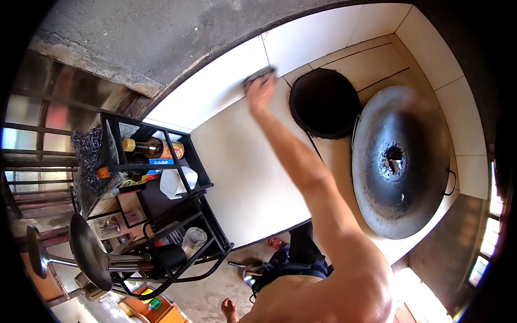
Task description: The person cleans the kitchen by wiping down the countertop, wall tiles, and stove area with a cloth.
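Observation:
My right hand [260,96] is stretched out to the white tiled wall. Its fingers are closed on a dark grey rag [259,77], blurred by motion, which presses at the lower part of the tiles just above the counter. Low beside my body, my left hand [252,268] is small and partly hidden. It seems closed around a shiny metal utensil with a dark handle [248,279], whose exact kind I cannot make out. To the right of my right hand is a round black stove opening [325,103].
A large wok [377,188] with dark residue in its middle sits on the tiled counter [242,177] at right. A black rack [202,161] holds bottles [153,146], a white container [177,182] and a glass jar [194,240]. Ladles [89,253] hang out on the left.

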Demonstrator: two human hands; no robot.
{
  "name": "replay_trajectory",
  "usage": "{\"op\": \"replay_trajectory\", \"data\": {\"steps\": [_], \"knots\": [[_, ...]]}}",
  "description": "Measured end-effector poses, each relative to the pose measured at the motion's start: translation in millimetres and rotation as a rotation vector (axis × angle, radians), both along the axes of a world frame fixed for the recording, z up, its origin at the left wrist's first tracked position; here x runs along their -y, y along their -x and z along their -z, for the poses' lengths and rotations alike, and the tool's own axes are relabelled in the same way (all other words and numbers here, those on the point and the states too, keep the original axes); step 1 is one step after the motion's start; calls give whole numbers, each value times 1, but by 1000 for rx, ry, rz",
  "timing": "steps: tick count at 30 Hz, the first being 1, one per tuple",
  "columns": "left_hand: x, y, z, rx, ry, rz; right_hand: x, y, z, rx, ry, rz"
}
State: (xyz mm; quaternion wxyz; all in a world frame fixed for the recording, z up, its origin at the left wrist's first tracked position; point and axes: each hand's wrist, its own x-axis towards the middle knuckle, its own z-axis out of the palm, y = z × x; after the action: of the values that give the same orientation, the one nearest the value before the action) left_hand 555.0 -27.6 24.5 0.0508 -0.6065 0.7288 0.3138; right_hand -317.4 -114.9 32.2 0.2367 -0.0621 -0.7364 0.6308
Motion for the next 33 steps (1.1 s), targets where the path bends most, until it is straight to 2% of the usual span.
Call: {"op": "replay_trajectory", "data": {"steps": [2, 4, 5, 6, 7, 9, 11, 12, 14, 15, 16, 18, 19, 22, 23, 26, 27, 30, 31, 33], "knots": [[7, -3, 4, -26, -56, -69, -59, 45, -32, 46, 267, -140], [4, -12, 2, -36, -117, -150, -70, 59, -32, 178, 215, -16], [3, -13, 2, 16, -59, -54, -75, 64, -32, 240, 187, 50], [3, -9, 7, 23, -105, -69, -80, 73, -34, 289, 160, 121], [3, -4, 12, 29, -156, -77, -61, 63, -14, 202, 258, 94], [10, -4, -1, 31, -204, -97, -42, 75, 74, 316, 104, 155], [18, 11, 6, -41, -171, -153, -71, 51, -2, 324, 134, -42], [18, 19, -5, -35, -196, -258, -84, 76, 9, 204, 104, 18], [15, 38, -20, -49, -255, -471, -101, 57, -78, 348, 567, -6], [16, 45, -25, -25, -299, -461, -92, 78, -25, 127, 324, 70], [18, 51, -30, 26, -357, -430, -86, 98, 33, 324, 11, 104], [29, 67, -32, 123, -469, -351, -62, 66, 33, 100, -129, 244], [31, 61, -21, 72, -388, -323, -80, 54, -2, 334, -21, 34], [36, 79, -27, -91, -345, -453, -115, 88, -19, 516, 428, -168], [37, 82, -30, -87, -350, -433, -111, 74, -50, 529, 432, -34], [35, 69, -14, -2, -379, -364, -82, 75, 16, 253, 20, 67], [38, 74, -15, 71, -437, -351, -90, 64, 6, 157, -54, 23], [45, 91, -22, 98, -447, -338, -118, 87, -20, 434, 245, -42], [44, 93, -25, 45, -435, -368, -112, 92, -24, 518, 346, 60], [41, 97, -33, 78, -437, -367, -102, 79, -13, 360, 366, -51]]}}
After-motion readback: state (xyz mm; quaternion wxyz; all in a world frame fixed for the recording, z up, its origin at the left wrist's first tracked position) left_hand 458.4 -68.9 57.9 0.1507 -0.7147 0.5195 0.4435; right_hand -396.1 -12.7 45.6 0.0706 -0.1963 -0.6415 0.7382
